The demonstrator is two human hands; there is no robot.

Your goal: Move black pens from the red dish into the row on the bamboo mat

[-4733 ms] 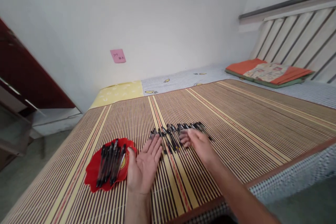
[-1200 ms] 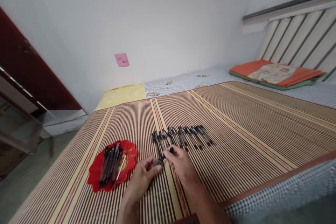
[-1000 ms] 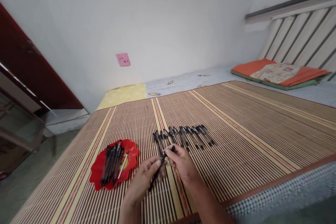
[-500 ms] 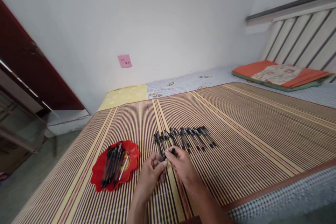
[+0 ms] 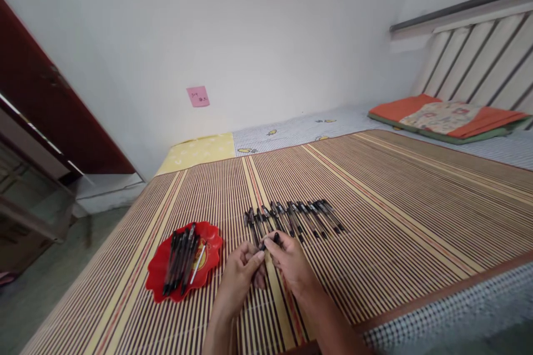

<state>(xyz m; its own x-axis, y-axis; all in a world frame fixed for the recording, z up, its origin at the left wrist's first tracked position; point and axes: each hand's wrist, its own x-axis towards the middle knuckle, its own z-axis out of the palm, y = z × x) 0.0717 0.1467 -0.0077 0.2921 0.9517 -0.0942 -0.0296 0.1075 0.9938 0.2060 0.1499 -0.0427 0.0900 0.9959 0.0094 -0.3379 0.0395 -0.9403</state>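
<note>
Left hand [image 5: 242, 267] and right hand [image 5: 290, 259] pinch close together, fingertips perhaps touching.

Place: home bedroom | lower centre: striped sleeping mat [image 5: 375, 194] covers patterned bedsheet [image 5: 287, 128] | right: folded orange-and-floral bedding [image 5: 447, 116] | upper left: dark-red door [image 5: 54, 105]

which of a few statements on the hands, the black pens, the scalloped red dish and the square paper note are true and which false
1. The left hand and the right hand meet at one slim black pen. True.
2. A thin white stick lies in the scalloped red dish. True.
3. The dish sits to the right of both hands. False: it is to their left.
4. The square paper note on the white wall is green. False: it is pink.
5. A row of black-capped pens lies on the brown-and-tan striped mat. True.
</note>
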